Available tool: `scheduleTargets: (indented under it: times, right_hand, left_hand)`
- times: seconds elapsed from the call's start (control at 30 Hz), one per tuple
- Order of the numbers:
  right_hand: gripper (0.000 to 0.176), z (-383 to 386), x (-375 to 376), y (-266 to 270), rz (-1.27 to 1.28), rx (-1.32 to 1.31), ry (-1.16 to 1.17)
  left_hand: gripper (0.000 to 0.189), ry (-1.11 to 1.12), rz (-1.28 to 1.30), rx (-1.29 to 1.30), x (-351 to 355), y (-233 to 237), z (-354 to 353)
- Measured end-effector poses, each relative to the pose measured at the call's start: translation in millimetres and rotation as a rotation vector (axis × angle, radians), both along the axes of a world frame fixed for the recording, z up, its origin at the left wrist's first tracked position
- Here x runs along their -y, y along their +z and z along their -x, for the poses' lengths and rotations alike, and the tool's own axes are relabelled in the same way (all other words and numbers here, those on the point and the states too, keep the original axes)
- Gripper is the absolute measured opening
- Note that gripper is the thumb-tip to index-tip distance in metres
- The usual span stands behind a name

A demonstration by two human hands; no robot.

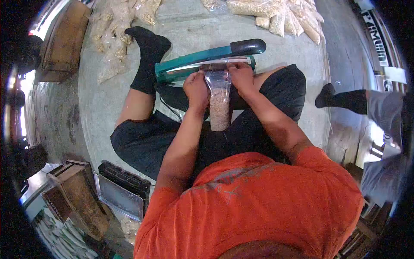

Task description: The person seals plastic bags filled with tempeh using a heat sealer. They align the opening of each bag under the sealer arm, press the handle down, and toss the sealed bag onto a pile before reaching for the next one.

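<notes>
A clear plastic bag (220,108), partly filled with small pale pieces, hangs down between my thighs. My left hand (196,90) pinches the left side of its open top, and my right hand (241,78) pinches the right side. The bag's mouth lies at the front edge of a green heat sealer (172,74), just under its raised lever. That lever (211,54) slants up to the right and ends in a black handle (249,46). Fingertips of both hands are partly hidden against the bag and the sealer.
Filled clear bags (280,15) are piled at the back right, and more bags (113,47) lie at the back left. A wooden box (64,41) stands left, another (79,198) lower left beside a black crate (125,181). Another person's leg (345,101) reaches in from the right.
</notes>
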State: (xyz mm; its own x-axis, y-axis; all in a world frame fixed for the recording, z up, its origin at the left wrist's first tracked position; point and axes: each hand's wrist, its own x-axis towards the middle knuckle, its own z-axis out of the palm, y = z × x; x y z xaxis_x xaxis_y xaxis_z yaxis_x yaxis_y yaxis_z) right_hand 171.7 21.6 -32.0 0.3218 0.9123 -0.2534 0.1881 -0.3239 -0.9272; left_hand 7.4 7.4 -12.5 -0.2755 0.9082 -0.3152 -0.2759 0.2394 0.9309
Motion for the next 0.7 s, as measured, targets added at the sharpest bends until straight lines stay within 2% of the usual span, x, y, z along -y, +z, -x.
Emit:
scheduleTargets:
  times: [0.07, 0.1, 0.17, 0.27, 0.37, 0.47, 0.57, 0.67, 0.7]
  right_hand:
    - [0.025, -5.4, -5.7, -24.7, -0.099, 0.111, -0.002]
    - [0.025, -2.7, -3.0, -11.8, -0.101, 0.111, -0.004]
    - [0.025, 8.0, 4.6, 29.2, 0.048, -0.112, -0.052]
    - [0.026, 6.3, 3.9, 21.2, 0.004, -0.049, -0.036]
    - [0.026, 3.4, 5.6, 12.3, -0.064, 0.037, -0.003]
    - [0.025, -2.2, 0.2, -6.0, -0.044, -0.054, -0.017]
    - [0.023, 6.8, 4.2, 25.2, -0.029, -0.023, -0.058]
    - [0.023, -2.7, -6.8, -27.2, -0.134, -0.011, -0.064]
    - [0.023, -1.9, -5.6, -20.5, -0.134, -0.010, -0.064]
  left_hand:
    - [0.015, 0.004, -0.091, -0.064, 1.1, 1.3, -0.7]
    - [0.015, 0.005, -0.123, -0.085, 1.2, 2.2, -1.1]
    - [0.014, 0.018, 0.017, 0.151, 0.4, 5.1, -0.4]
    - [0.013, -0.017, 0.089, 0.173, 1.7, 12.1, 2.8]
    - [0.014, -0.081, 0.044, 0.112, 2.3, 17.4, 3.3]
    - [0.015, -0.017, 0.007, 0.038, -7.3, -23.4, 1.5]
    - [0.015, -0.031, 0.012, 0.015, -1.4, 4.2, -0.5]
    - [0.014, 0.004, -0.012, 0.025, -0.3, 14.6, -1.7]
    - [0.014, 0.004, -0.013, 0.025, -0.7, 13.1, -0.8]
